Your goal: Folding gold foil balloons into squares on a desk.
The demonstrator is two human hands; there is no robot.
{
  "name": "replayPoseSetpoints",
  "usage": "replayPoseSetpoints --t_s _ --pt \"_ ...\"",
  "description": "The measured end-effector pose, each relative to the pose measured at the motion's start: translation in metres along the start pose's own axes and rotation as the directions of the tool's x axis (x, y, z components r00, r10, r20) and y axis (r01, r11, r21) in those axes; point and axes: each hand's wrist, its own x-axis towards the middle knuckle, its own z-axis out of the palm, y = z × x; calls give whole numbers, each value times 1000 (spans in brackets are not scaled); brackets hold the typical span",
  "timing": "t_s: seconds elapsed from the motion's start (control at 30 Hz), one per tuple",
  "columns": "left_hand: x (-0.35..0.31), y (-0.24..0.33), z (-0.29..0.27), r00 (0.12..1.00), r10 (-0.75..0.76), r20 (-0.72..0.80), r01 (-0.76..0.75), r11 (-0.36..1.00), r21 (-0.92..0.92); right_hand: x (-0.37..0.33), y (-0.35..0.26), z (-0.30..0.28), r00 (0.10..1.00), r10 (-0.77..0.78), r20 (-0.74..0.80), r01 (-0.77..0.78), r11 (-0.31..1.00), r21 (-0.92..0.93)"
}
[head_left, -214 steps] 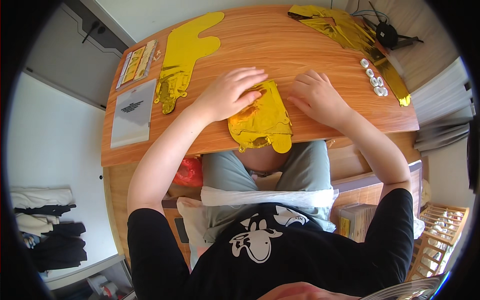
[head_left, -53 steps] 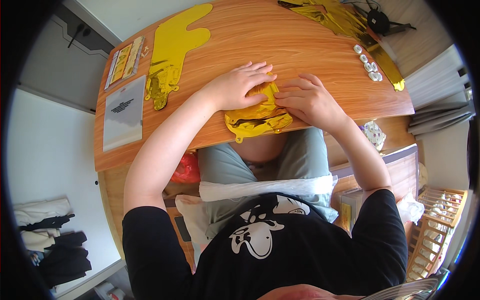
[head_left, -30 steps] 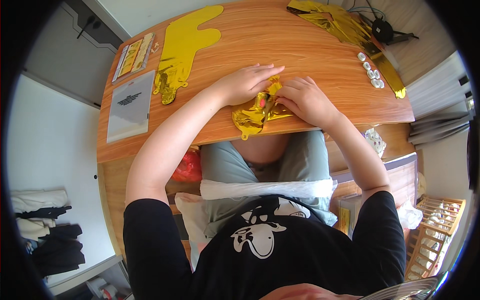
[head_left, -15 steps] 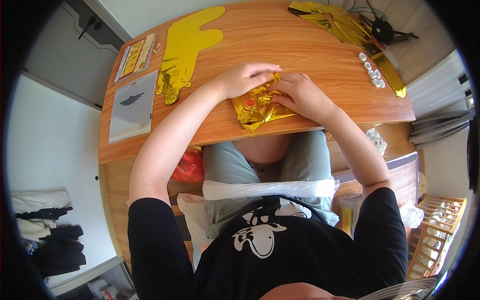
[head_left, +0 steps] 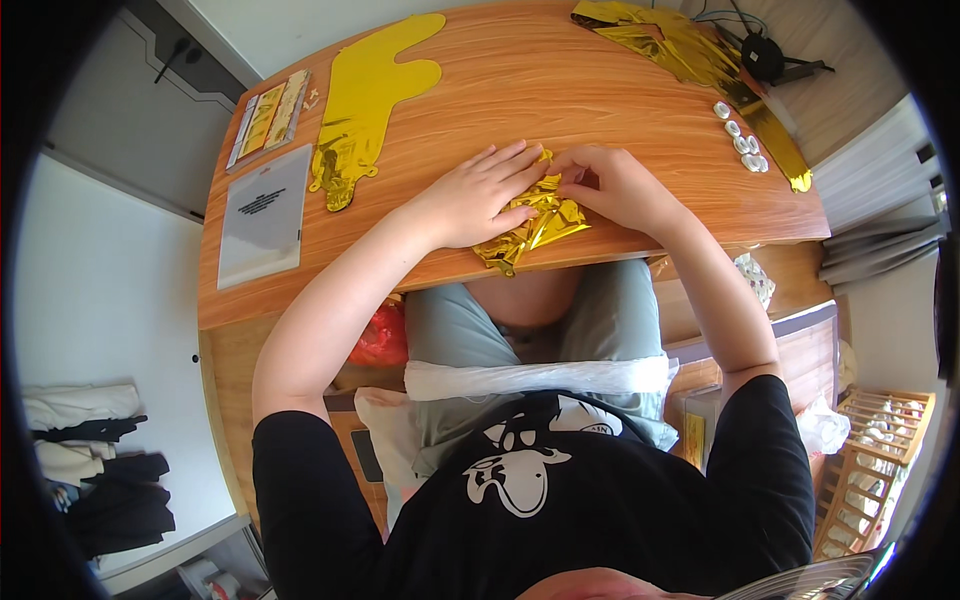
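A crumpled, folded gold foil balloon (head_left: 545, 230) lies at the table's near edge in front of me. My left hand (head_left: 475, 200) is spread flat over its left part, palm down and fingers stretched away from me. At the far right of the foil, my right hand (head_left: 615, 188) is bent with its fingertips pinching the foil's edge. The left hand covers much of the balloon, including the part beneath the palm.
Flat on the wooden table (head_left: 500, 90) at the left lies another gold foil balloon (head_left: 362, 95). Beside it are a clear plastic sleeve (head_left: 262, 225) and a packet (head_left: 268, 120). Gold foil (head_left: 690, 55), small white rolls (head_left: 741, 144) and a black device (head_left: 763, 58) are at the right.
My left hand has come down and toward me, now flat on the foil and hiding its red spot. The right hand has lifted slightly and curled, shifting right to the foil's far edge.
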Motion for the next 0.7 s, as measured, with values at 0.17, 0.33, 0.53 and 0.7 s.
replayPoseSetpoints --t_s 0.17,0.33,0.53,0.7 --pt "-1 1 1 1000 -11 -5 11 999 37 9 -2 -3 994 92 60 -96 992 81" --pt "0 1 -1 1000 -1 -5 1 1000 24 19 -10 -12 984 148 101 -112 949 -295" --pt "-5 10 -7 995 -94 25 94 996 6 7 -12 3 974 -179 -140 103 897 -429" --pt "-21 34 -2 936 -349 -52 350 937 16 -27 -33 31 940 -339 -46 294 868 -400"
